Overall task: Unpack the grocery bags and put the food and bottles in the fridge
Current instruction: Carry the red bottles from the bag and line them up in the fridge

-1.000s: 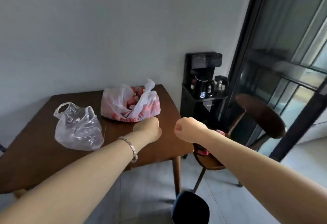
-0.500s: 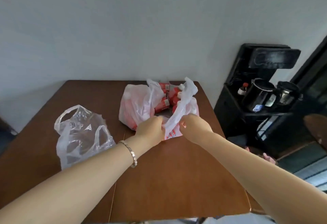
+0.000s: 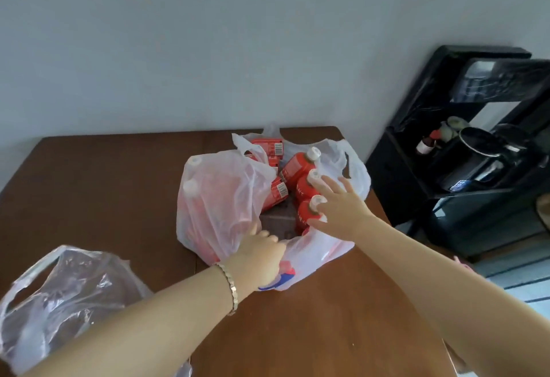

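A white plastic grocery bag (image 3: 220, 198) lies open on the brown wooden table (image 3: 104, 186), near its back right corner. Inside lie several red bottles (image 3: 300, 165) with white caps. My left hand (image 3: 262, 254) grips the bag's near rim and holds it open. My right hand (image 3: 339, 204) reaches into the bag with fingers spread, its fingertips touching the caps of the nearest red bottles. No fridge is in view.
A clear plastic bag (image 3: 65, 296) lies crumpled at the table's front left. A black stand (image 3: 464, 150) with a kettle and a small bottle is to the right of the table. A grey wall runs behind.
The white bag has been pulled open, showing the bottles. My right hand let go of the handle and moved into the bag onto the bottle caps. The view has moved closer.
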Demonstrator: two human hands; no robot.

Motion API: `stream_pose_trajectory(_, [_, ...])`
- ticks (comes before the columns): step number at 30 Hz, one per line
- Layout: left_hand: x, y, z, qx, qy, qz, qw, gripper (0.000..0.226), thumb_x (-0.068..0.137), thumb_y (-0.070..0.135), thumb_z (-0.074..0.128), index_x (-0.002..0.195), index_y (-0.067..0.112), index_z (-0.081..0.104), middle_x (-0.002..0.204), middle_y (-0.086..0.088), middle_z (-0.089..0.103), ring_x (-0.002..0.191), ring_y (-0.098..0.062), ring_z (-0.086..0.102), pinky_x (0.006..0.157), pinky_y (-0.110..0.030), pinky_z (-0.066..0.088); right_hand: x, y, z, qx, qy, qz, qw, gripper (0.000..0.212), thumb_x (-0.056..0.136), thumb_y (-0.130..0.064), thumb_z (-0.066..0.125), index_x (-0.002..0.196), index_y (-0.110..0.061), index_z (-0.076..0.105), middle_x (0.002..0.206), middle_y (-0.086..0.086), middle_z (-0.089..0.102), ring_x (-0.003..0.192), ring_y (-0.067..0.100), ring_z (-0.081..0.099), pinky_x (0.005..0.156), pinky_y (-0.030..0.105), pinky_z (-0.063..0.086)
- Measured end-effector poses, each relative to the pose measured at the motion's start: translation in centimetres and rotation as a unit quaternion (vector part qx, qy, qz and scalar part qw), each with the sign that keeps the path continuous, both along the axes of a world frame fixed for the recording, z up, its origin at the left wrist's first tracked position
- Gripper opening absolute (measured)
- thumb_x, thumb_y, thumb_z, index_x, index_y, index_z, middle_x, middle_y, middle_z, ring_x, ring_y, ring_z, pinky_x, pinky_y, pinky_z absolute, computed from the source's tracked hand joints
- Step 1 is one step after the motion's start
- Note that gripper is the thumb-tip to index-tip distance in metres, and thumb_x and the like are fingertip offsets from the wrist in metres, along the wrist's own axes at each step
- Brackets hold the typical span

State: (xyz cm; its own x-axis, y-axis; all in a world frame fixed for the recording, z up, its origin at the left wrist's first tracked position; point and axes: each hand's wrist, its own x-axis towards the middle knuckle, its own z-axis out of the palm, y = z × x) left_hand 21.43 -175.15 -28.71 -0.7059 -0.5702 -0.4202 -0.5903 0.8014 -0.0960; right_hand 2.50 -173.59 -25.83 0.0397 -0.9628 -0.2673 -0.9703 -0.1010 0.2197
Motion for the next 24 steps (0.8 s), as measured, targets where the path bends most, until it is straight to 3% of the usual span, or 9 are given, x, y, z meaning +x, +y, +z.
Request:
stream_pose_trajectory(1, [0.1,-0.3,-0.2,0.017,-0.006,0.012,1.0,0.039,0.097,0.038,0.039,0.129,0.015,0.047,0.125,-0.004,0.058,0.121,-0.025,0.048,0.111,-0.044,0.018,-1.2,0.1,-0.3,-0.013,-0.017,0.02,1.0,0.058,0.092,-0.058,0.022,0.126,-0.028,0.059,0.15,0.002,0.035,0.143,0.024,0.021,0.116,0.048,0.009])
stream_pose_trajectory(3, [-0.1,-0.6,-0.4,0.048,0.023,0.038,0.998,0.031,0.098,0.031,0.038,0.119,0.012,0.051,0.116,-0.007,0.062,0.111,-0.027,0.054,0.102,-0.04,0.029,-3.6,0.9,-1.1,-0.101,-0.072,0.079,0.989,0.057,0.087,-0.052,0.026,0.086,-0.022,0.074,0.102,0.002,0.07,0.112,0.027,0.06,0.106,0.042,0.033])
stream_pose_trajectory(5, [-0.5,-0.6,-0.2,0.076,0.083,0.047,0.993,0.024,0.097,0.026,0.037,0.109,0.012,0.052,0.112,-0.007,0.062,0.106,-0.027,0.055,0.095,-0.035,0.033,-5.6,2.4,-2.6,-0.209,-0.15,0.08,0.963,0.045,0.086,-0.04,0.041,0.058,-0.014,0.065,0.07,-0.002,0.066,0.085,0.025,0.068,0.088,0.035,0.046])
stream_pose_trajectory(9, [-1.1,-0.4,-0.1,0.122,0.203,0.051,0.97,0.023,0.1,0.03,0.035,0.091,0.013,0.048,0.097,-0.004,0.06,0.103,-0.02,0.052,0.092,-0.025,0.031,-6.2,3.7,-5.4,-0.299,-0.275,0.009,0.914,0.034,0.086,-0.024,0.049,0.059,-0.008,0.06,0.079,0.002,0.064,0.091,0.021,0.06,0.078,0.034,0.052])
stream_pose_trajectory(11, [-0.8,-0.4,-0.7,0.147,0.239,0.053,0.958,0.029,0.099,0.035,0.035,0.102,0.015,0.055,0.096,0.0,0.062,0.093,-0.018,0.055,0.083,-0.027,0.039,-6.5,3.8,-6.1,-0.323,-0.316,0.011,0.892,0.031,0.087,-0.02,0.05,0.058,-0.01,0.053,0.081,0.005,0.062,0.087,0.021,0.056,0.076,0.031,0.051])
stream_pose_trajectory(15, [-1.0,-0.1,-1.9,0.166,0.253,-0.007,0.953,0.043,0.091,0.048,0.028,0.095,0.018,0.058,0.089,0.012,0.046,0.073,-0.015,0.052,0.063,-0.026,0.04,-7.3,4.1,-6.9,-0.333,-0.319,0.026,0.887,0.032,0.086,-0.021,0.05,0.056,-0.009,0.052,0.072,0.003,0.06,0.082,0.013,0.046,0.075,0.023,0.044])
stream_pose_trajectory(19, [-3.9,0.7,-0.8,0.249,0.298,0.015,0.921,0.041,0.094,0.043,0.037,0.08,0.007,0.052,0.099,0.011,0.048,0.083,-0.015,0.053,0.075,-0.032,0.045,-8.1,4.1,-7.6,-0.338,-0.337,0.025,0.878,0.03,0.084,-0.02,0.053,0.056,-0.009,0.054,0.07,0.001,0.059,0.078,0.013,0.044,0.072,0.022,0.044])
stream_pose_trajectory(21, [-5.6,2.0,-1.0,0.249,0.247,-0.006,0.936,0.034,0.099,0.036,0.036,0.084,0.011,0.053,0.094,0.005,0.049,0.088,-0.017,0.052,0.078,-0.034,0.044,-8.7,4.7,-8.4,-0.337,-0.342,0.027,0.877,0.029,0.084,-0.018,0.054,0.057,-0.007,0.057,0.074,0.001,0.061,0.082,0.014,0.046,0.073,0.023,0.044])
stream_pose_trajectory(24, [-6.8,3.5,-2.5,0.19,0.091,-0.072,0.975,0.042,0.102,0.036,0.029,0.119,0.005,0.051,0.122,-0.006,0.05,0.11,-0.024,0.05,0.089,-0.036,0.042,-9.3,5.6,-9.7,-0.334,-0.326,0.008,0.884,0.026,0.083,-0.019,0.055,0.062,-0.007,0.065,0.08,0.002,0.066,0.087,0.014,0.049,0.079,0.022,0.045])
